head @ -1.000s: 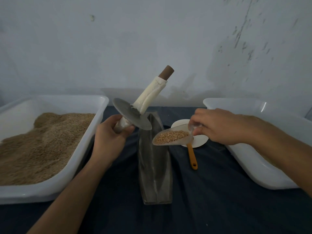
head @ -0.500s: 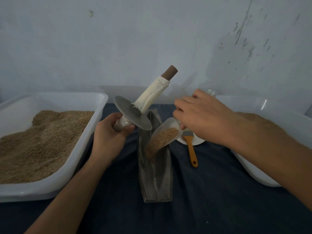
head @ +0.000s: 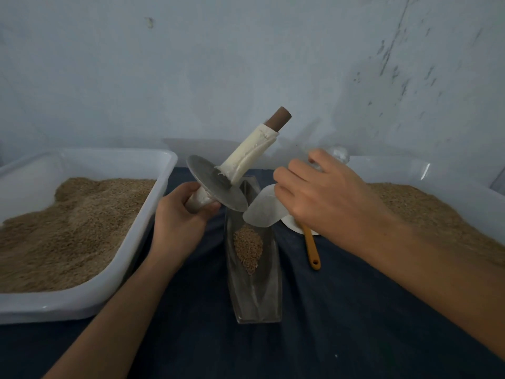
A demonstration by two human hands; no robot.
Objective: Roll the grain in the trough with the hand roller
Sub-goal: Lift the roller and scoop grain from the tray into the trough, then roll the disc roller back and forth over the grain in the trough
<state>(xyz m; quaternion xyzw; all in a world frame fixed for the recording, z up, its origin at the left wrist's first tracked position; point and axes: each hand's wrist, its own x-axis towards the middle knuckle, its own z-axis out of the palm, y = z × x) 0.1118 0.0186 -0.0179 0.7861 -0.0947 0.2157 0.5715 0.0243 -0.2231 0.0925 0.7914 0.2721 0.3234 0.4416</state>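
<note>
Far left, I've got a white plastic tray (head: 90, 294) heaped with tan grain, sitting on the dark blue cloth-covered surface (head: 341, 324). Just right of it, my left hand (head: 179, 217) is wrapped around the lower handle of the hand roller (head: 232, 176), a grey metal disc on a rod with cream cloth wound round the upper shaft and a brown tip. The roller is tilted, its top leaning up and to the right, and it hangs in the air above the far end of the trough, not touching the grain. Centre now: the narrow, boat-shaped clear trough (head: 257, 296) lies lengthwise on the surface, and a small tapered pile of brown grain (head: 248, 248) sits in its far half. Above that, my right hand (head: 325, 198) is curled on a translucent plastic scoop (head: 263, 212), tipped mouth-down over the trough; I see no grain in the scoop. Beneath that hand a white round dish (head: 291, 224) peeks out, with the orange handle of a small brush (head: 311, 247) lying beside the trough. Far right, a second white plastic tray (head: 464, 187) also holds tan grain, partly hidden behind my right forearm.
</note>
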